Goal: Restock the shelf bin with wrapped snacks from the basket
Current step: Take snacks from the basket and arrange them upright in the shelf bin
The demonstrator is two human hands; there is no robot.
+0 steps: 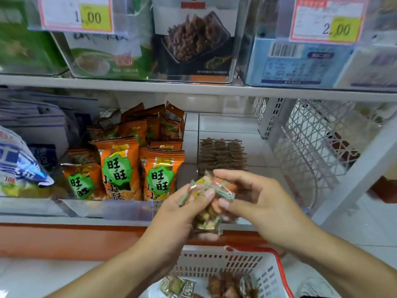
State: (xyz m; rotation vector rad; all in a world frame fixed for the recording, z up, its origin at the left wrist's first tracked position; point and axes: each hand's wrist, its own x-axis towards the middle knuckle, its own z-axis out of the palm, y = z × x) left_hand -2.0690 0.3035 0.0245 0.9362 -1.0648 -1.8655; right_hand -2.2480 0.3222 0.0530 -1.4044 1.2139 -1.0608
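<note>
Just in front of the lower shelf's lip, above the basket [227,258], both hands hold a small bunch of wrapped snacks [207,203]: the left hand [182,209] has its fingers and thumb curled round the bunch from the left, and the right hand [255,201] pinches its right side with thumb and fingertips. These look like light, crinkly film packets with frilled sealed ends, likely slippery against one another and apt to slide out of a loose handful, and the contents may be brittle, so a gentle cupping hold round the middle of the bunch seems safer than squeezing or tugging at the seams. More wrapped pieces lie in the basket below. Straight behind the hands stands the clear shelf bin [223,125], holding one stack of brown snack pieces [222,155] toward its back and otherwise mostly bare floor, so there seems to be plenty of room to set packets down. To get there the hands must rise over the bin's transparent front wall, which is hard to see, and stay under the upper shelf [193,88]. Orange snack bags [139,168] crowd the neighbouring bin on the left, and a white mesh rack [318,143] stands on the right, so the open lane runs straight forward
</note>
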